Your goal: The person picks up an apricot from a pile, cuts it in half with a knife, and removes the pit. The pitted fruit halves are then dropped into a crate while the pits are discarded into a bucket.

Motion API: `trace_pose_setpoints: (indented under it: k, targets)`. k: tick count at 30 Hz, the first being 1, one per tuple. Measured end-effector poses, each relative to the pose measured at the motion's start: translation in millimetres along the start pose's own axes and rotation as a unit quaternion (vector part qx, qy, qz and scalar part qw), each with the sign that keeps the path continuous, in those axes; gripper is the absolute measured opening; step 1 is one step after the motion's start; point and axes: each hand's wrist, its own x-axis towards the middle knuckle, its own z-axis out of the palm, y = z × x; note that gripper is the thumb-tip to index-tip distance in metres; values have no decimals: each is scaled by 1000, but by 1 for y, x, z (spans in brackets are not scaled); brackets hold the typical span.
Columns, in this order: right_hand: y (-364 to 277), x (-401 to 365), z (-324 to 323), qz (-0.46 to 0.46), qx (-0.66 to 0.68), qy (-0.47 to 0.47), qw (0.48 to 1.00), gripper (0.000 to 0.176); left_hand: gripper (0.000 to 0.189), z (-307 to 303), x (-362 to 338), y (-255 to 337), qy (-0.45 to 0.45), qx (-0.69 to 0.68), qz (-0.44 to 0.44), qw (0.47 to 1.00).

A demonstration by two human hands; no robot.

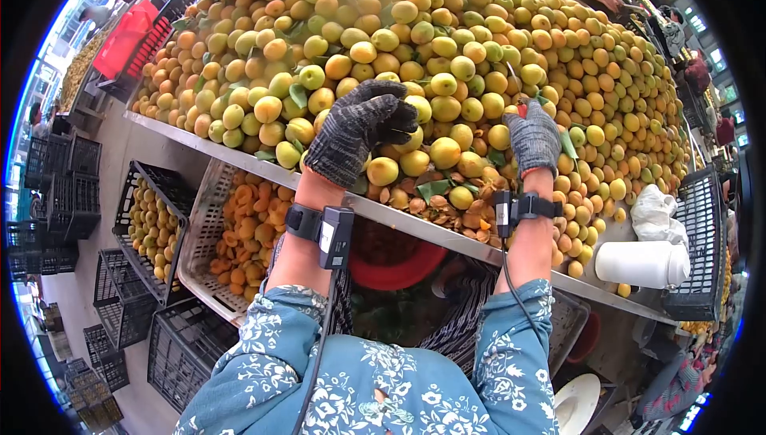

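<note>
My left hand, in a dark grey knit glove, hovers over the near side of a big heap of apricots. Its fingers are loosely curled and apart, close to a few yellow-green apricots, with no fruit visible inside them. Closed around a small knife with a red handle is my right hand, gloved alike; the thin blade points away over the heap. Between the hands, at the heap's near edge, lie brownish pits and scraps with some green leaves.
A metal table rim runs in front of me. Below left are a pale crate of halved apricots and a black crate of fruit. A white jug and black crate stand right. A red basin sits underneath.
</note>
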Motion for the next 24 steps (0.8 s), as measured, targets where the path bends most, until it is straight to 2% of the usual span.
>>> trace_pose_setpoints:
  k: [2, 5, 10, 11, 12, 13, 14, 16, 18, 20, 21, 23, 24]
  targets:
    - [-9, 1, -2, 0, -42, -39, 998, 50, 29, -6, 1, 3, -33, 20, -10, 999]
    - [-7, 6, 6, -1, -90, -9, 996, 31, 29, -2, -2, 5, -39, 104, -6, 994]
    - [23, 13, 15, 6, -68, 44, 997, 33, 30, -1, -5, 8, -33, 73, -25, 996]
    - [34, 15, 15, -12, 96, 73, 993, 33, 29, -1, -5, 7, -31, 67, -23, 997]
    - [45, 16, 17, -30, 257, 101, 961, 34, 28, 0, -4, 6, -31, 60, -20, 998]
    - [20, 1, -8, 143, 357, 42, 922, 34, 28, 1, -4, 5, -32, 58, -18, 998]
    - [26, -1, -7, 141, 354, 44, 923, 34, 27, 1, -4, 3, -28, 64, -32, 997]
    - [31, -4, -3, 29, 219, 67, 973, 30, 26, 2, -2, 0, -26, 71, -43, 996]
    - [26, -8, -6, 35, 201, 57, 977, 30, 24, 2, -4, -1, -27, 77, -45, 996]
    - [12, -17, -6, -3, 414, 67, 908, 23, 24, 3, -9, 1, -4, 62, -40, 997]
    - [5, -25, -5, -7, 446, 32, 894, 21, 25, 0, -8, 2, 8, 59, -16, 998]
    - [-13, -36, -4, -91, 398, -90, 909, 26, 28, -6, -6, 4, 21, 53, 18, 998]
    - [-27, -49, 3, -116, 377, -93, 914, 22, 28, -8, -5, 4, 23, 56, 19, 998]
